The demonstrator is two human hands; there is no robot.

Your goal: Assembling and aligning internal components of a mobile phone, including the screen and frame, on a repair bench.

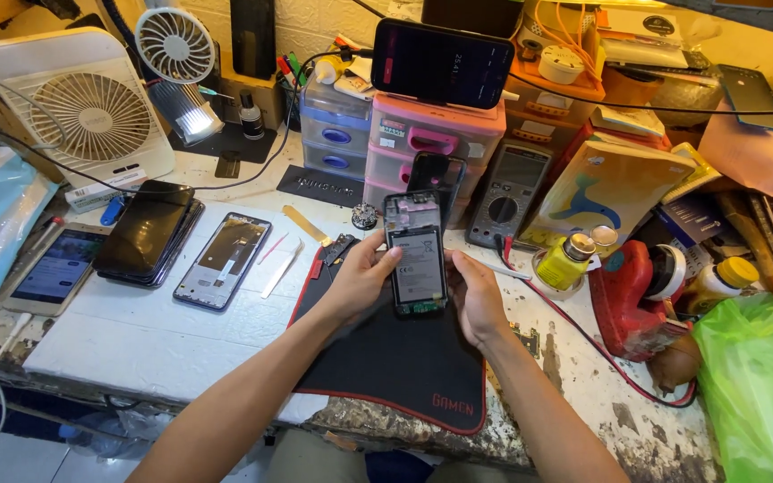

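Observation:
Both hands hold an opened phone [417, 255] upright over a black work mat [404, 367]; its back cover is off, so the battery and inner boards show. My left hand [361, 279] grips the phone's left edge, thumb resting on the frame. My right hand [476, 295] holds its right edge from behind. On the white board to the left lie a bare phone frame [224, 259], a stack of dark phone screens [145, 231] and thin pry tools [281, 266].
Two fans [91, 112] stand at the back left, with small plastic drawer units [431, 143] and a propped phone [442, 63] behind the mat. A multimeter [507, 192], a yellow pump bottle [567, 259] and a green bag [758, 385] crowd the right side.

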